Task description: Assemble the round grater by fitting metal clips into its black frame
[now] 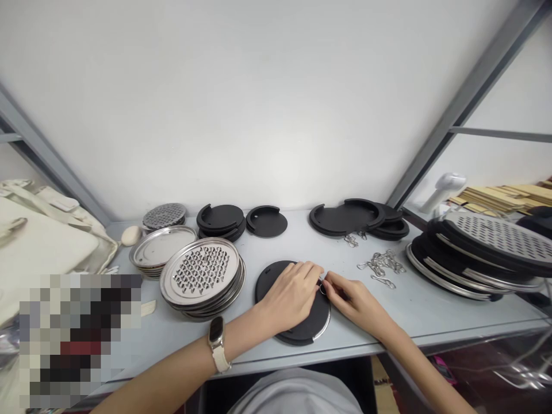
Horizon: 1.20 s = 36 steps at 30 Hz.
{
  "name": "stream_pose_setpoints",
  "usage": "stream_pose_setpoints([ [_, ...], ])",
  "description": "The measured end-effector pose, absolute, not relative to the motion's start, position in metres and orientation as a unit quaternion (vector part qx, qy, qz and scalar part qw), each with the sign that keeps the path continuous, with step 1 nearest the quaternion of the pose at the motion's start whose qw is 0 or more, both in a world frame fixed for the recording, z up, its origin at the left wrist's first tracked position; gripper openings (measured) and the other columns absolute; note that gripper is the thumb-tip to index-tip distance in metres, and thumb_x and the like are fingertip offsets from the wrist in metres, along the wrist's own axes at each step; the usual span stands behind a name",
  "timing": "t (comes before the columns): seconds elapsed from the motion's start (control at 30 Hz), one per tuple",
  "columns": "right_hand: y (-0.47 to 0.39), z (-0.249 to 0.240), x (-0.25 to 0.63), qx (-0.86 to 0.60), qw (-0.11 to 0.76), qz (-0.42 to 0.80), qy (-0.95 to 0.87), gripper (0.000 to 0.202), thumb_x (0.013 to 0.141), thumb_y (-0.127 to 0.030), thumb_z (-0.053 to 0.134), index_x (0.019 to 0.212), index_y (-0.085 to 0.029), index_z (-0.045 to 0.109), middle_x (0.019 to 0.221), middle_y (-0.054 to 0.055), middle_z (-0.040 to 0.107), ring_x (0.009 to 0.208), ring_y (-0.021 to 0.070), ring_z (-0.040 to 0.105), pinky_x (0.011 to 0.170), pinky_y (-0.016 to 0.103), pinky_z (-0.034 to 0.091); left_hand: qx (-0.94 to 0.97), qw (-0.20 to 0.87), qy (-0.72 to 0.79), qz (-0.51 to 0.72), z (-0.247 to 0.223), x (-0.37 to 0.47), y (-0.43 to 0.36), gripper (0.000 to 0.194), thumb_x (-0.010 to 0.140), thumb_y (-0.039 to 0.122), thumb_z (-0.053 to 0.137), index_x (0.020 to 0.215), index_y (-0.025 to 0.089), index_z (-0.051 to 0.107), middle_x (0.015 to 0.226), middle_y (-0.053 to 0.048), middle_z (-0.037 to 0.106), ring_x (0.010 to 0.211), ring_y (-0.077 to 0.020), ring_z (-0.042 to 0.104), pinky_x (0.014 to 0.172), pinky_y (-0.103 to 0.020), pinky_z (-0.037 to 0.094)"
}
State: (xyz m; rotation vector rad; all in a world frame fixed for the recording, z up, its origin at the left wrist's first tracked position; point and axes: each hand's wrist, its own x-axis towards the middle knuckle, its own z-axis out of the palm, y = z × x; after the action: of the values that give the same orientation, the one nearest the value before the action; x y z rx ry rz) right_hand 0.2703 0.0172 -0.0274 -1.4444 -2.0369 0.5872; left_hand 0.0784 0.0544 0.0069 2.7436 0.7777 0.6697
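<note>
Right fingers (334,281): pinching metal clip (322,288). Left fingers (311,272): bent, grip unclear, over black disc (311,329) near surface (297,247) front edge. Wall (276,115): white.

I see the left hand (292,292) and right hand (354,301) gloveless, forearms (172,365) uncovered, a rounded rectangular watch (216,332) with dark screen (215,329) and cream strap (221,359), and light grey clothing (297,394).

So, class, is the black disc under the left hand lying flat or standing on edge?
Flat: the black disc lies with its broad face up on the table, the left hand over it.
</note>
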Motion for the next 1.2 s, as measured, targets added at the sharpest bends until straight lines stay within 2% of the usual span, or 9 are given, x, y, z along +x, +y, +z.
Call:
stream_pose_setpoints([
  [0.1, 0.0155, -0.0273, 0.2704, -0.537, 0.301, 0.213, -0.758, 0.029, 0.096, -0.031, 0.037, 0.069, -0.022, 0.032, 0.058, -0.007, 0.031, 0.053, 0.0100, 0.030, 0.052, 0.021, 0.029, 0.927, 0.109, 0.269, 0.238, 0.0064, 0.0789, 0.0541, 0.027, 0.091, 0.011, 0.044, 0.117, 0.018, 0.042, 0.112, -0.007, 0.055, 0.101, -0.0230, 0.053, 0.087, -0.037, 0.043],
  [0.27, 0.0149, -0.0273, 0.2705, -0.534, 0.327, 0.189, -0.757, 0.029, 0.096, -0.031, 0.037, 0.068, -0.022, 0.033, 0.058, -0.007, 0.031, 0.052, 0.0095, 0.030, 0.051, 0.021, 0.029, 0.927, 0.116, 0.272, 0.231, 0.0054, 0.0788, 0.0544, 0.027, 0.092, 0.011, 0.042, 0.118, 0.018, 0.042, 0.104, -0.006, 0.058, 0.096, -0.0231, 0.054, 0.085, -0.038, 0.043],
  [0.5, 0.0172, -0.0265, 0.2706, -0.545, 0.333, 0.157, -0.753, 0.025, 0.096, -0.031, 0.038, 0.073, -0.021, 0.041, 0.058, -0.006, 0.040, 0.052, 0.0100, 0.037, 0.052, 0.020, 0.033, 0.928, 0.113, 0.262, 0.240, 0.0069, 0.0787, 0.0541, 0.027, 0.092, 0.011, 0.044, 0.118, 0.017, 0.044, 0.112, -0.008, 0.056, 0.104, -0.0226, 0.052, 0.090, -0.036, 0.041],
  [0.77, 0.0169, -0.0229, 0.2684, -0.536, 0.297, 0.205, -0.763, 0.027, 0.096, -0.033, 0.038, 0.071, -0.021, 0.039, 0.058, -0.007, 0.036, 0.052, 0.0102, 0.033, 0.051, 0.020, 0.031, 0.930, 0.138, 0.250, 0.230, 0.0080, 0.0785, 0.0546, 0.032, 0.091, 0.007, 0.041, 0.121, 0.018, 0.043, 0.107, -0.006, 0.060, 0.100, -0.0198, 0.056, 0.089, -0.035, 0.038],
  [1.2, 0.0154, -0.0248, 0.2684, -0.531, 0.307, 0.174, -0.770, 0.023, 0.094, -0.029, 0.039, 0.074, -0.021, 0.046, 0.056, -0.006, 0.041, 0.049, 0.0103, 0.036, 0.049, 0.021, 0.033, 0.931, 0.150, 0.234, 0.236, 0.0075, 0.0779, 0.0551, 0.037, 0.090, 0.004, 0.039, 0.125, 0.018, 0.041, 0.110, -0.006, 0.059, 0.100, -0.0207, 0.056, 0.088, -0.035, 0.042],
])
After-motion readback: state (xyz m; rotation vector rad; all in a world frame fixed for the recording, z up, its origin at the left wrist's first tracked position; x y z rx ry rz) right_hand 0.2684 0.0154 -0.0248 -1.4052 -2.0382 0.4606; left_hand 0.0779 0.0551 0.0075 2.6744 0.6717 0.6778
